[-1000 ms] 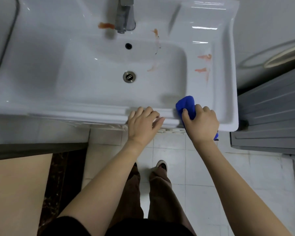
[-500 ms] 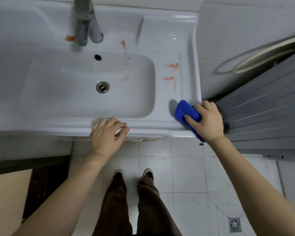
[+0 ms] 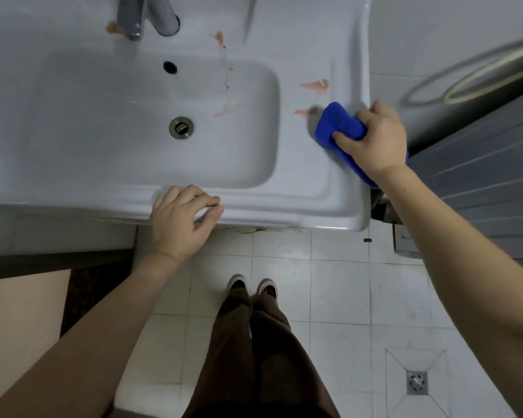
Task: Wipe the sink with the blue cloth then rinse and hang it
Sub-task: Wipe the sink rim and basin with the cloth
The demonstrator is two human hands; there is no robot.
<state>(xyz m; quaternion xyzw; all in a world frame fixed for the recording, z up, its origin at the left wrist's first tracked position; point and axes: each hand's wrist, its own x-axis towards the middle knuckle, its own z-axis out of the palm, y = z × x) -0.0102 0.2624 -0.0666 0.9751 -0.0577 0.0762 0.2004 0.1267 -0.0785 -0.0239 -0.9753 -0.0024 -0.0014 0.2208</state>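
Observation:
The white ceramic sink (image 3: 302, 188) fills the upper frame, with a metal drain (image 3: 181, 127) in the basin and a tap (image 3: 133, 18) at the back. Orange stains (image 3: 316, 85) mark the right ledge, and more run down the basin's back wall (image 3: 224, 73). My right hand (image 3: 375, 140) grips the folded blue cloth (image 3: 337, 123), which is pressed on the right ledge against the lower orange stain. My left hand (image 3: 183, 221) rests on the sink's front rim with fingers curled, holding nothing.
A grey slatted cabinet (image 3: 480, 176) stands close to the sink's right side, with a pale hoop-shaped object (image 3: 489, 76) above it. White floor tiles (image 3: 329, 297) lie below, with a floor drain (image 3: 416, 382) at right. My shoes (image 3: 252, 286) stand near the sink.
My right hand has moved the blue cloth from the sink's front right corner farther back along the right ledge, onto the lower orange stain. The left hand stays on the front rim.

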